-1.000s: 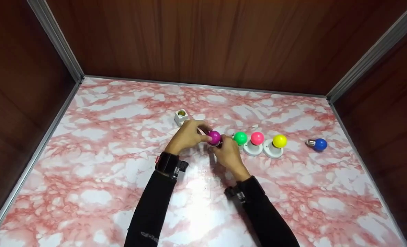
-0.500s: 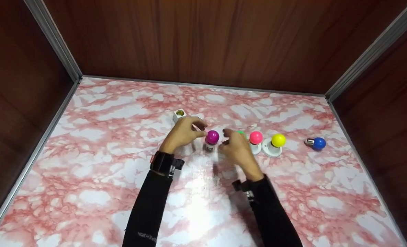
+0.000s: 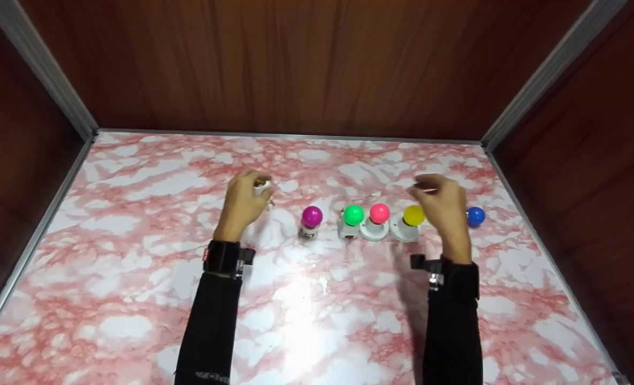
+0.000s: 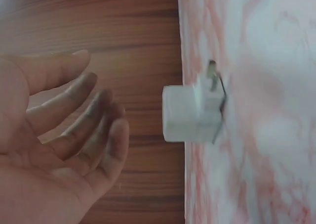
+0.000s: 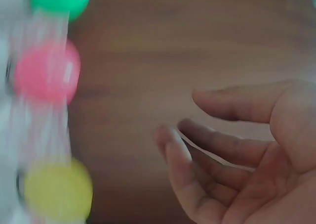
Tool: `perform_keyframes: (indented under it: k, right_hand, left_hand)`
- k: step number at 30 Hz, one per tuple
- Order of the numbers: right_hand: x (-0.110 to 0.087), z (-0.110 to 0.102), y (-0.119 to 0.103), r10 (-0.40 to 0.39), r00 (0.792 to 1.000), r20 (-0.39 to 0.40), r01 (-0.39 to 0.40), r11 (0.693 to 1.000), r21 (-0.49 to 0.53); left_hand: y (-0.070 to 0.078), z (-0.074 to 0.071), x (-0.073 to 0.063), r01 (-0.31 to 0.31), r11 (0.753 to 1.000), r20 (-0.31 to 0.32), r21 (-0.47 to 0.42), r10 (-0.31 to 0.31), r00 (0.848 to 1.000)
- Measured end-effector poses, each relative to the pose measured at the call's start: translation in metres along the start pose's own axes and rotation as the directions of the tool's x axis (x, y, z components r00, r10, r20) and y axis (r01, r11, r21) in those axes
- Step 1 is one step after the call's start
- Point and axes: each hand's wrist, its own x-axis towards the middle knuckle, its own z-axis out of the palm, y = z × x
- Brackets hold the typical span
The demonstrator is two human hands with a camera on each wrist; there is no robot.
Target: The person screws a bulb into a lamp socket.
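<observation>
My left hand (image 3: 242,206), fingers loosely bent and holding nothing, hovers by a white square lamp socket (image 4: 190,112); in the head view the hand hides most of that socket. My right hand (image 3: 445,206) hangs above the table between the yellow bulb (image 3: 414,215) and the blue bulb (image 3: 475,216), thumb apart from the fingers and nothing between them. A purple bulb (image 3: 312,216) stands upright in a small white socket. To its right, a green bulb (image 3: 353,215) sits in a white socket, and a pink bulb (image 3: 379,213) and the yellow one sit in round white sockets.
The blue bulb lies on its side on the red-and-white marbled table (image 3: 274,331), its metal base partly behind my right hand. Brown wood-grain panels (image 3: 295,69) with grey metal edges enclose the back and both sides.
Both hands have let go of the purple bulb, which stays standing. My left hand has moved left to the square socket. My right hand has gone right, past the yellow bulb. The view has shifted slightly.
</observation>
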Motion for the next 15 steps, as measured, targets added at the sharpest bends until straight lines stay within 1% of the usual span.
perform_keyframes:
  k: [3, 5, 7, 9, 12, 15]
  right_hand:
    - [0.010, -0.008, 0.025, 0.026, 0.994, -0.109, -0.031, 0.998, -0.046]
    - [0.015, -0.012, 0.041, 0.036, 0.987, -0.157, -0.049, 0.996, -0.077]
    - [0.019, -0.017, 0.055, 0.045, 0.982, -0.186, -0.063, 0.994, -0.094]
    - [0.022, -0.022, 0.067, 0.047, 0.976, -0.213, -0.073, 0.990, -0.119]
    - [0.026, -0.030, 0.085, 0.046, 0.971, -0.233, -0.084, 0.984, -0.159]
    - [0.031, -0.039, 0.103, 0.025, 0.969, -0.247, -0.078, 0.975, -0.208]
  left_hand:
    - [-0.008, -0.002, 0.000, 0.034, 0.997, 0.012, 0.070, -0.035, 0.999]
    - [-0.013, -0.002, 0.001, 0.062, 0.992, 0.028, 0.107, -0.065, 0.997]
    - [-0.016, 0.000, 0.003, 0.082, 0.987, 0.035, 0.141, -0.088, 0.996]
    - [-0.018, 0.003, 0.006, 0.091, 0.982, 0.033, 0.163, -0.098, 0.995]
    - [-0.021, 0.007, 0.010, 0.090, 0.979, 0.025, 0.184, -0.096, 0.995]
    - [-0.024, 0.011, 0.014, 0.090, 0.975, 0.032, 0.203, -0.098, 0.995]
